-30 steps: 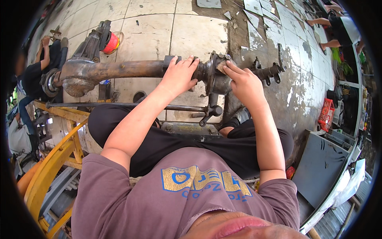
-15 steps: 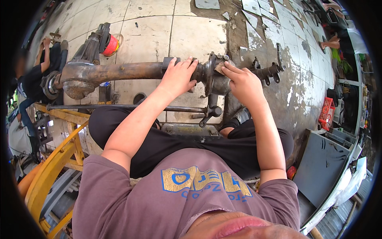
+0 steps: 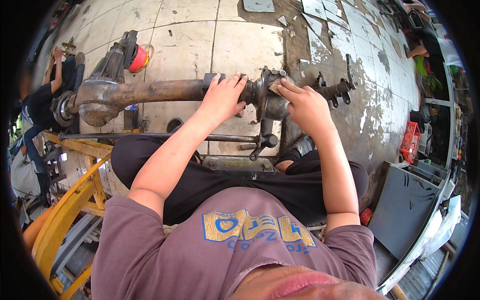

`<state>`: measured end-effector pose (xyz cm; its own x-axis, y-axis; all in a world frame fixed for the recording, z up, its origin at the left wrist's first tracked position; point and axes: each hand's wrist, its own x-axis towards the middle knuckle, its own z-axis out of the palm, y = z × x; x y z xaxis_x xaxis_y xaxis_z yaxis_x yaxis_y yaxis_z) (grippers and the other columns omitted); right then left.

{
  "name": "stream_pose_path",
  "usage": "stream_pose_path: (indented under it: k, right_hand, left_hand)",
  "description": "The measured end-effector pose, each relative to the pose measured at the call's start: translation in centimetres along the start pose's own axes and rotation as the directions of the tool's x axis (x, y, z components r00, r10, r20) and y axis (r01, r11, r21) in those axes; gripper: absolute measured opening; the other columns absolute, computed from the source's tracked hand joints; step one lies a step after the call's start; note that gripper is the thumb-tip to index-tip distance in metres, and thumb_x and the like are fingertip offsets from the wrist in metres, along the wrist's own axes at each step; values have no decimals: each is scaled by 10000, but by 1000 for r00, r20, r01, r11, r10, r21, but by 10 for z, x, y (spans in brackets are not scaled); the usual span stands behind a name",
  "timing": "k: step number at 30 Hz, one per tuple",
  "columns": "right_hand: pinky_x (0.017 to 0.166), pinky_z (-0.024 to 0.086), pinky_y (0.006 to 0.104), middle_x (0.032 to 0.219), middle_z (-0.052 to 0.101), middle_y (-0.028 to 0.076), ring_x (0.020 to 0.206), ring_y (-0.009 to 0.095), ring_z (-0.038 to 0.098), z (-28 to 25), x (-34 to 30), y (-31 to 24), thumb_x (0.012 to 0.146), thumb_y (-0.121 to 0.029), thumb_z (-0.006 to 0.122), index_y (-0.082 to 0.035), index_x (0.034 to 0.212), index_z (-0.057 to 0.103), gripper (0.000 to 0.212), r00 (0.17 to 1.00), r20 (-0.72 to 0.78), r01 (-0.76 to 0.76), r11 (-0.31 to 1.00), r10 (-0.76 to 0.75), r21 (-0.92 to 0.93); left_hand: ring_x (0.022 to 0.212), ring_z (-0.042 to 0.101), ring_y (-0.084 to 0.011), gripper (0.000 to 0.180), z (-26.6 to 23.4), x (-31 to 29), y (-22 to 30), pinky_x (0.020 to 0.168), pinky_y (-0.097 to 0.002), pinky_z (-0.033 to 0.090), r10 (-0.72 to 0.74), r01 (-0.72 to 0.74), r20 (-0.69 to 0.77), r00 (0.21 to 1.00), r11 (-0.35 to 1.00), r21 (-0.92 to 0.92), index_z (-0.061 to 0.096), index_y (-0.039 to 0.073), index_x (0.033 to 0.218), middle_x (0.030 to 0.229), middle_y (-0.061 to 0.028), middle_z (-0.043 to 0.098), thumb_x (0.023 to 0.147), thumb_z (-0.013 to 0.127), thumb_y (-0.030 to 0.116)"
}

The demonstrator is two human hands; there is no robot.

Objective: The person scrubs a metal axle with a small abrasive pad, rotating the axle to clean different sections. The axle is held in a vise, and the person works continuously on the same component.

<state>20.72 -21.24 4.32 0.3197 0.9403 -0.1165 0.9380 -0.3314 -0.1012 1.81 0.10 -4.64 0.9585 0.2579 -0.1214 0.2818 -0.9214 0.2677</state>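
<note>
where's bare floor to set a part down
Widest: pale square floor tiles beyond the long rusty steel axle, between the round red container and the brown dirt strip. Another: worn grey floor left of the red plastic crate. Crowded: between the axle and black-trousered legs, where a thin dark steel rod runs, and around the left hand and right hand.

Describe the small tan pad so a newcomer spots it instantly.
Follow the long, rusty axle housing rightward to the flanged hub. The tan pad lies there, against the fingertips of the right hand. Its pale colour sets it apart from the dark hub around it.
</note>
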Motion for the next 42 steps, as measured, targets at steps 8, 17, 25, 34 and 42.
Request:
stream_pose_path:
  k: [8,17,25,34,42]
  right_hand:
    - [978,653,436,1644,686,-73,1013,290,745,5,3,0,932,-90,708,-222,1588,705,669,1000,-15,-7,1000,7,23]
    - [977,654,423,1641,687,-88,1014,277,745,15,4,0,938,-93,707,-265,1580,715,665,998,-33,-43,998,45,44]
    - [975,657,421,1624,701,-85,1009,283,748,10,8,-5,941,-85,714,-256,1552,737,636,997,-56,-50,998,52,44]
    - [945,666,441,1601,723,-61,998,290,770,7,6,3,938,-139,724,-233,1510,767,581,999,-45,2,1000,-1,22]
    - [935,667,422,1579,738,-73,987,283,766,2,3,0,933,-130,728,-236,1491,778,570,1000,-29,-4,998,6,58]
  left_hand:
    - [1463,643,-323,884,3,-1,-4,1359,-578,358,4,-4,-20,1000,1000,18,481,105,1735,1743,-166,555,988,845,406]
    - [1476,635,-327,884,3,-1,-1,1359,-578,359,8,-8,-15,1000,1000,1,474,109,1741,1751,-163,545,994,839,408]
    - [1495,627,-320,880,-2,0,-2,1362,-575,355,-11,11,13,1000,1000,-1,473,115,1742,1763,-159,534,997,838,409]
    - [1455,653,-334,883,1,0,-2,1353,-580,365,4,-4,3,1000,1000,10,477,107,1738,1751,-160,546,988,844,392]
    - [1452,653,-335,883,2,0,-2,1348,-580,374,11,-11,-20,1000,1000,10,478,103,1736,1744,-160,552,989,844,399]
